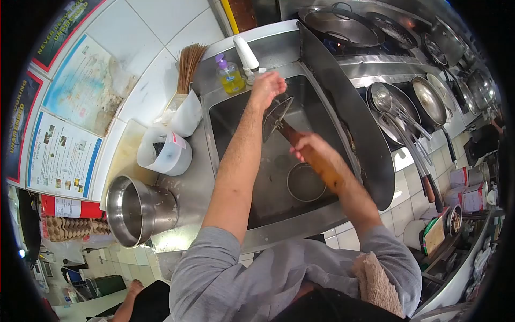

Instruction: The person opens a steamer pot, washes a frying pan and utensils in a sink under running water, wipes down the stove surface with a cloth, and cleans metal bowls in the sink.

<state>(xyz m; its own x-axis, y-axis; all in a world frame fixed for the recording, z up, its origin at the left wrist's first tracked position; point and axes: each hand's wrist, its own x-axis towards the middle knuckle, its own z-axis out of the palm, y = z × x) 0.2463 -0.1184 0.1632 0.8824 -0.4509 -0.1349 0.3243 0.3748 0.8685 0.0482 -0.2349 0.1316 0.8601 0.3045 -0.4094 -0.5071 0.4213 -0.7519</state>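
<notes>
Over a steel sink [257, 188], my left hand [268, 88] is closed, just below and right of the white faucet [245, 52]; what its fingers hold, if anything, is hidden. My right hand [313, 147] is wrapped round the brown handle of a metal utensil [289, 133]. The utensil's dark metal head lies up and left of that hand, just beneath my left hand. On the sink bottom, below the right hand, sits a round metal dish [306, 182].
Left of the sink stand a soap bottle [230, 75], a bristle brush [189, 64], a white tub [165, 152] and a steel pot [140, 209]. Woks [343, 28] and ladles [382, 99] are at the right. Another person's arm [129, 300] shows at the lower left.
</notes>
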